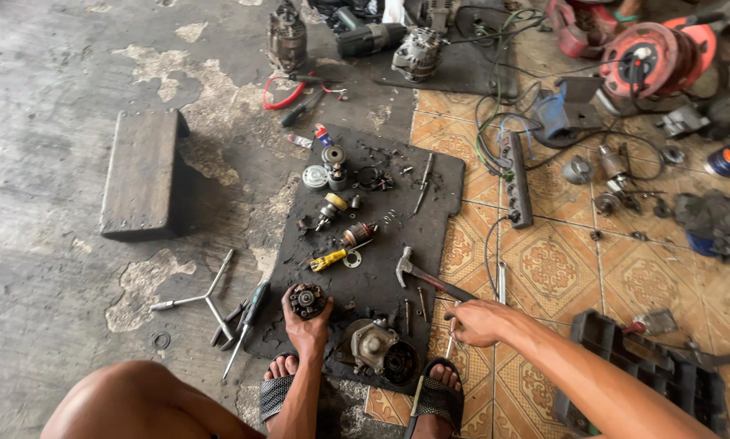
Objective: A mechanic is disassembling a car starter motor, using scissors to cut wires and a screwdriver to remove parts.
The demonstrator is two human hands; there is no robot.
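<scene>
— What has my left hand (306, 329) got?

— A round dark part (308, 300), gripped from below, fingers curled around its rim. It sits at the top of the hand, face up, over the near edge of the black mat (365, 280).

— And my right hand (480, 322)?

— It lies knuckles up at the mat's right edge, fingers bent down around a thin metal tool (452, 333); I can't tell how tightly it grips. The hammer (430, 279) lies just above it, its handle end almost touching the knuckles.

— What's between the hands?

— A grey housing (379, 349) on the mat, near my sandalled feet. A three-armed wrench (202, 296) lies well left on the concrete
</scene>
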